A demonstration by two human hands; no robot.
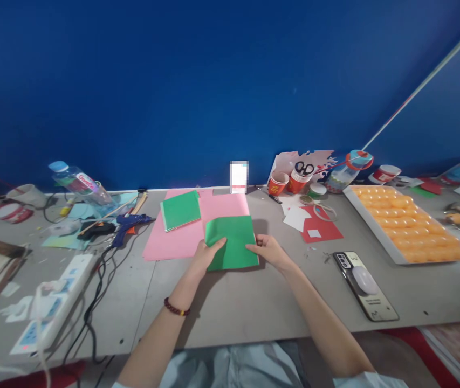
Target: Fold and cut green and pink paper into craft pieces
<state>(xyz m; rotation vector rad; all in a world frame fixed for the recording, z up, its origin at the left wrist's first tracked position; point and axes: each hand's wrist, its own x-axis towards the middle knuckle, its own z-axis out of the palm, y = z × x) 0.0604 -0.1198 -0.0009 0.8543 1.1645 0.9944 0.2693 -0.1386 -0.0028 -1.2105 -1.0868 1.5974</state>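
A green sheet of paper (pixel 233 245) is held just above the table, over the near edge of a pink paper sheet (pixel 225 203). My left hand (pixel 208 254) grips its left edge, thumb on top and the other fingers hidden beneath. At the right edge, my right hand (pixel 269 250) pinches the sheet between thumb and fingers. On another part of the pink paper (pixel 177 245) lies a smaller green piece (pixel 181 211), with a pale layer showing along its edges.
To the left are a blue glue gun (pixel 128 226), a power strip (pixel 57 302) with cords, and a tilted bottle (pixel 84 183). Rightward lie red paper (pixel 322 223), paper cups (pixel 278 183), a phone (pixel 365 285) and a tray of orange balls (pixel 405 223). A blue wall (pixel 213 91) rises behind.
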